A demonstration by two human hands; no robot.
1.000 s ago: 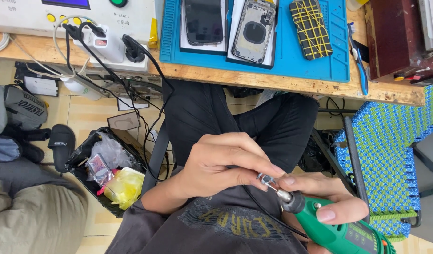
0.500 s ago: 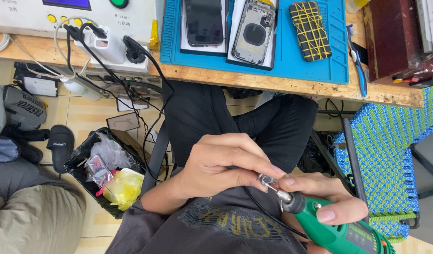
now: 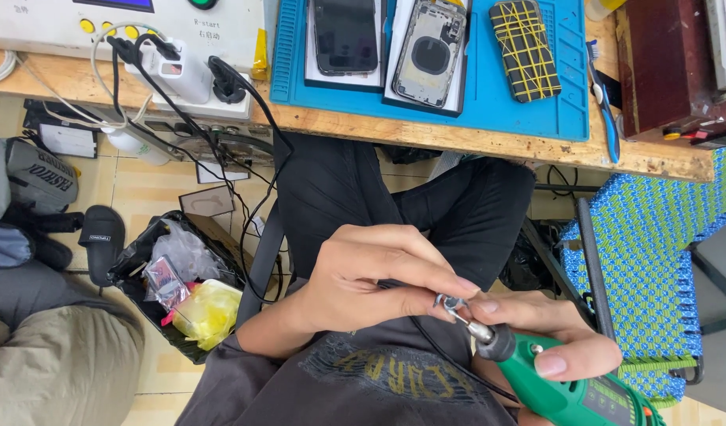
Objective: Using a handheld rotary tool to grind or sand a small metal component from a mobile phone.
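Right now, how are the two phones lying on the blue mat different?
The left phone shows a plain, dark glass face. The middle phone is an opened silver shell with a round dark coil and a camera cutout showing. The left phone lies straight; the middle phone is tilted a bit. Both rest on white trays on the blue mat.

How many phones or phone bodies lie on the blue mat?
3. A dark-screened phone lies at the mat's left, an opened phone back housing in the middle, and a phone wrapped in yellow bands at the right. The frame's top edge may hide more.
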